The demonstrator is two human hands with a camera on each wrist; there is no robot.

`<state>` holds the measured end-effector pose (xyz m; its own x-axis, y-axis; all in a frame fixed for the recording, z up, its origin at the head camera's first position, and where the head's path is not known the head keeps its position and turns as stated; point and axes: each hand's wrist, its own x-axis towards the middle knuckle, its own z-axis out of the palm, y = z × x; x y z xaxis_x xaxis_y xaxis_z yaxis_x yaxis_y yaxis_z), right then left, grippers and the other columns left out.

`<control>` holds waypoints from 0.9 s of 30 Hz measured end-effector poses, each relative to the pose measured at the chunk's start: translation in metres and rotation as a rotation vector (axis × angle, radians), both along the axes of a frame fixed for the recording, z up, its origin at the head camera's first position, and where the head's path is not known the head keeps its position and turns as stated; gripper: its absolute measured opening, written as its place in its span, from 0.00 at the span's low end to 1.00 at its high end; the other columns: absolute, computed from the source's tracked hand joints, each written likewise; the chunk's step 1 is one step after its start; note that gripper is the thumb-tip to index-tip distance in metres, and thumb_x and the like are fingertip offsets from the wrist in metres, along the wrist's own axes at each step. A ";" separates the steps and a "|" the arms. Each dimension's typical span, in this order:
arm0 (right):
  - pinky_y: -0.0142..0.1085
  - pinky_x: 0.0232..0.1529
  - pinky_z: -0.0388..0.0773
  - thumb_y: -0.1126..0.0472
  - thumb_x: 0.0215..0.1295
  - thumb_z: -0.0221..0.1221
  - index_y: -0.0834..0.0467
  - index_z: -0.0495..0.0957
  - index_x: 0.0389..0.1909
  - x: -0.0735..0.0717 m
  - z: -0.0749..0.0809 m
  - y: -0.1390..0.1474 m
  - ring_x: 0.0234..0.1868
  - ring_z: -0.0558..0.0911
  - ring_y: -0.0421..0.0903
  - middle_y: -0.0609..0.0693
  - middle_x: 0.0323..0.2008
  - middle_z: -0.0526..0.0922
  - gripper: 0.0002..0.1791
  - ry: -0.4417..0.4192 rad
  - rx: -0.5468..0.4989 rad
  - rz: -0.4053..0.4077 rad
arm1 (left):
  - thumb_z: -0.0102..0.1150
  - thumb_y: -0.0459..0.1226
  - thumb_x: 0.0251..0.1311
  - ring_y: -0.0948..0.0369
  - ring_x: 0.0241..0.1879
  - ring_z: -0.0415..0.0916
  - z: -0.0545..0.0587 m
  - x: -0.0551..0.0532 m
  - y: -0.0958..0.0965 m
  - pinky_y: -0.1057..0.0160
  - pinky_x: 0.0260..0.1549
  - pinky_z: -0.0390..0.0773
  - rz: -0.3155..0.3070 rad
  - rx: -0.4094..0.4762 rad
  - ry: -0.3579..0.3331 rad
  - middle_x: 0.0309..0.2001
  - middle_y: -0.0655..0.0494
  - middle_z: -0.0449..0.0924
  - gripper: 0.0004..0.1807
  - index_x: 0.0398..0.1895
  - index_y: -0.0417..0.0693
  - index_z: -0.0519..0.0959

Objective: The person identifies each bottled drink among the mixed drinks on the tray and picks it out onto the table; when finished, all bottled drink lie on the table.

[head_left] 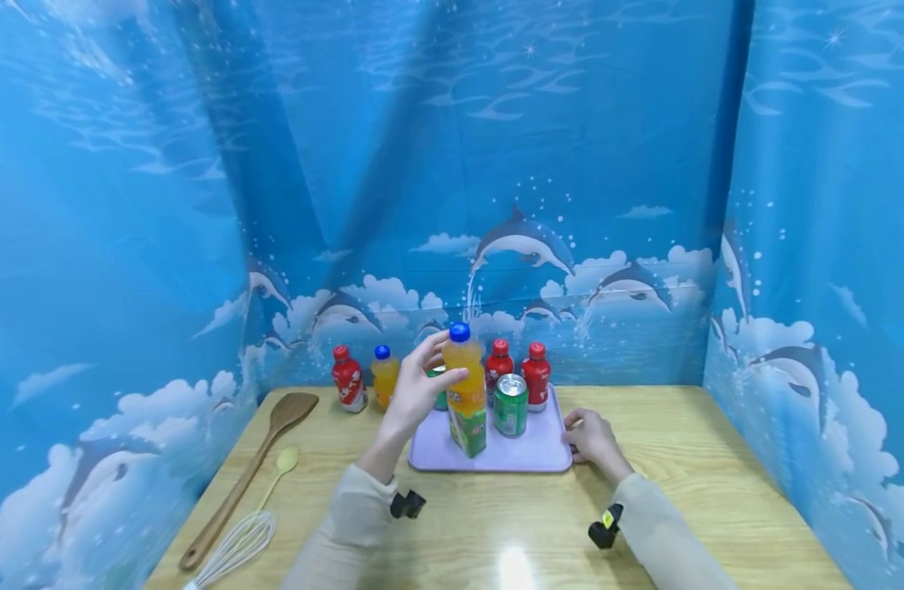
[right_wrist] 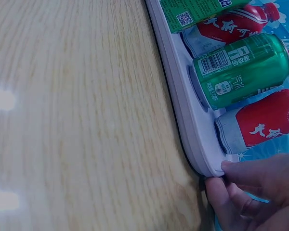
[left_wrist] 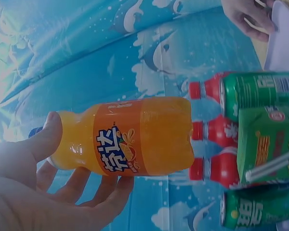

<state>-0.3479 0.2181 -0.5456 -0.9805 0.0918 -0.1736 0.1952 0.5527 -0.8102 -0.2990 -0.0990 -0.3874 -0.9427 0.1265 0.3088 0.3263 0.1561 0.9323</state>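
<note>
My left hand (head_left: 415, 395) grips an orange soda bottle (left_wrist: 144, 137) with a blue cap by its upper part, thumb on one side and fingers round the other. The bottle is upright, overlapping a green drink carton (head_left: 469, 436) in the head view. That carton stands on a pale purple tray (head_left: 542, 447), with a green can (head_left: 511, 407) to its right and another green can (left_wrist: 260, 208) on its other side. Behind them are red bottles (head_left: 537, 373) with red caps. My right hand (head_left: 595, 441) pinches the tray's right edge, thumb on top of the rim.
Left of the tray, a red bottle (head_left: 348, 381) and an orange soda bottle (head_left: 383, 375) stand on the wooden table (head_left: 665, 500). Farther left lie a wooden spatula (head_left: 256, 467) and a whisk (head_left: 239, 545) with a pale yellow utensil (head_left: 286, 460). Dolphin-print curtains (head_left: 452, 164) enclose the table.
</note>
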 end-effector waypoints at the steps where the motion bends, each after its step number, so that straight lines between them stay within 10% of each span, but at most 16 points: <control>1: 0.35 0.24 0.86 0.72 0.65 0.64 0.68 0.78 0.48 0.000 0.000 0.000 0.23 0.83 0.44 0.59 0.32 0.84 0.12 0.004 0.000 0.002 | 0.71 0.37 0.66 0.45 0.69 0.76 -0.001 -0.001 -0.004 0.36 0.67 0.78 0.011 0.004 -0.003 0.72 0.51 0.77 0.33 0.74 0.60 0.73; 27: 0.36 0.24 0.87 0.72 0.66 0.63 0.69 0.77 0.50 0.000 -0.001 0.002 0.24 0.83 0.45 0.58 0.30 0.84 0.13 -0.011 -0.005 0.016 | 0.67 0.31 0.68 0.39 0.72 0.73 -0.034 -0.020 -0.111 0.39 0.69 0.77 0.314 0.000 -0.161 0.73 0.40 0.71 0.36 0.78 0.49 0.67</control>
<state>-0.3480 0.2205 -0.5462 -0.9799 0.0748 -0.1848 0.1950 0.5517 -0.8109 -0.3186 -0.2103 -0.4213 -0.9721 -0.1776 0.1534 0.1116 0.2253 0.9679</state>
